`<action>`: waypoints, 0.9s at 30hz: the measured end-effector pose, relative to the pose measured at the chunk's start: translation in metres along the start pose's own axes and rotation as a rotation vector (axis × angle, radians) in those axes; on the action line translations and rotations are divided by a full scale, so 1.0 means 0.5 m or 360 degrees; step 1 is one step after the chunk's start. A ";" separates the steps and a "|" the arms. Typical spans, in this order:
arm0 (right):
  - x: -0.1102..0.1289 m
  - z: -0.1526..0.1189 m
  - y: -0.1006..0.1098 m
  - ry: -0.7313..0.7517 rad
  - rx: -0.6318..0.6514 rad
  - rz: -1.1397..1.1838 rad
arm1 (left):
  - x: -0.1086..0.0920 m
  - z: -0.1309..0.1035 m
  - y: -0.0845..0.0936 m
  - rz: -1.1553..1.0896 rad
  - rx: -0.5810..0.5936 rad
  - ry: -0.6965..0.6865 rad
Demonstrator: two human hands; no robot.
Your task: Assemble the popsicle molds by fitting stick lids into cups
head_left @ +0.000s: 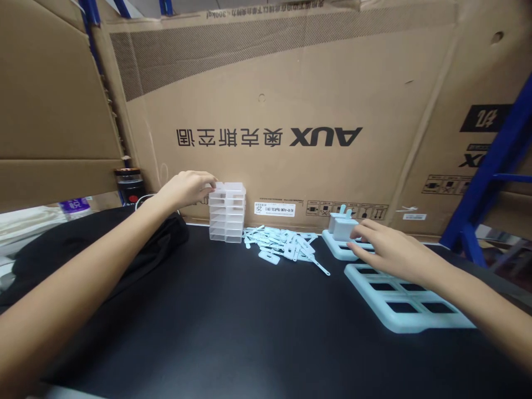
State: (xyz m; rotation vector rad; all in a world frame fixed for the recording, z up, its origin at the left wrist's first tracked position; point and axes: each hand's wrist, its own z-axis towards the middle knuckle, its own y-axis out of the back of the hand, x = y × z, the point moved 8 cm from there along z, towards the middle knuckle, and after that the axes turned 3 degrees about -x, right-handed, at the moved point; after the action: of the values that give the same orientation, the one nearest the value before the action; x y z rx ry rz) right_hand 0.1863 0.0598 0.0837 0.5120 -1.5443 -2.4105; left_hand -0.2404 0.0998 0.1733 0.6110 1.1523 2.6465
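Note:
My left hand (192,185) has its fingers closed on the upper edge of a stack of clear plastic popsicle moulds (226,213). To the right of that stack lies a loose pile of light blue popsicle sticks and lids (282,242). My right hand (384,246) hovers over the light blue mould racks, thumb and fingers apart. Its fingertips are beside two white-looking moulds with blue sticks (344,228), which stand upright in the far rack (338,248). Nearer me, the other rack (394,316) shows bare square openings, with my right forearm crossing over part of it.
A large cardboard box (266,100) walls off the back of the black tabletop (233,327). Black cloth (145,260) is bunched at the left, near a dark jar (129,185). A blue metal post (490,160) rises at the right.

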 end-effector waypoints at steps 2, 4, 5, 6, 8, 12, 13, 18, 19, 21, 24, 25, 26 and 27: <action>-0.002 0.000 -0.002 0.0002 0.0001 0.0009 | 0.000 0.000 -0.003 -0.0034 -0.0022 -0.0019; -0.006 -0.001 -0.004 -0.0002 0.0012 0.0011 | 0.001 0.000 -0.006 -0.0059 -0.0041 -0.0030; -0.009 -0.001 -0.006 -0.0008 0.0021 0.0010 | 0.002 0.000 -0.008 -0.0069 -0.0047 -0.0037; -0.012 0.000 -0.006 -0.0014 0.0025 0.0012 | 0.003 0.001 -0.009 -0.0081 -0.0053 -0.0044; -0.019 0.007 -0.006 -0.0013 0.0016 0.0042 | 0.005 0.001 -0.012 -0.0114 -0.0068 -0.0047; -0.038 0.044 -0.007 -0.0087 -0.0035 0.0236 | 0.012 0.000 -0.018 -0.0218 -0.0095 -0.0055; -0.049 0.057 -0.011 -0.0171 -0.0037 0.0304 | 0.013 0.000 -0.019 -0.0241 -0.0104 -0.0062; -0.113 0.103 -0.055 -0.0820 0.0025 0.0622 | 0.022 -0.002 -0.030 -0.0339 -0.0135 -0.0036; -0.122 0.108 -0.064 -0.0903 0.0033 0.0658 | 0.025 -0.002 -0.033 -0.0370 -0.0137 -0.0016; -0.134 0.113 -0.080 -0.1009 0.0046 0.0694 | 0.028 -0.005 -0.035 -0.0440 -0.0143 0.0032; -0.146 0.105 -0.109 -0.1098 0.0099 0.0712 | 0.029 -0.013 -0.030 -0.0503 -0.0166 0.0087; -0.149 0.100 -0.121 -0.1109 0.0137 0.0701 | 0.028 -0.017 -0.023 -0.0500 -0.0199 0.0097; -0.149 0.096 -0.132 -0.1088 0.0177 0.0669 | 0.027 -0.022 -0.014 -0.0484 -0.0254 0.0102; -0.148 0.093 -0.142 -0.1043 0.0201 0.0621 | 0.024 -0.029 -0.002 -0.0457 -0.0334 0.0103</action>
State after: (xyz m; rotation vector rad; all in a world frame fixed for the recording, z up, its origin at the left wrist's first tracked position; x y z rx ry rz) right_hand 0.2340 0.1557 0.0493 -0.5798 -1.8177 -2.2775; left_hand -0.2577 0.0950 0.1672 0.2987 0.8848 2.5085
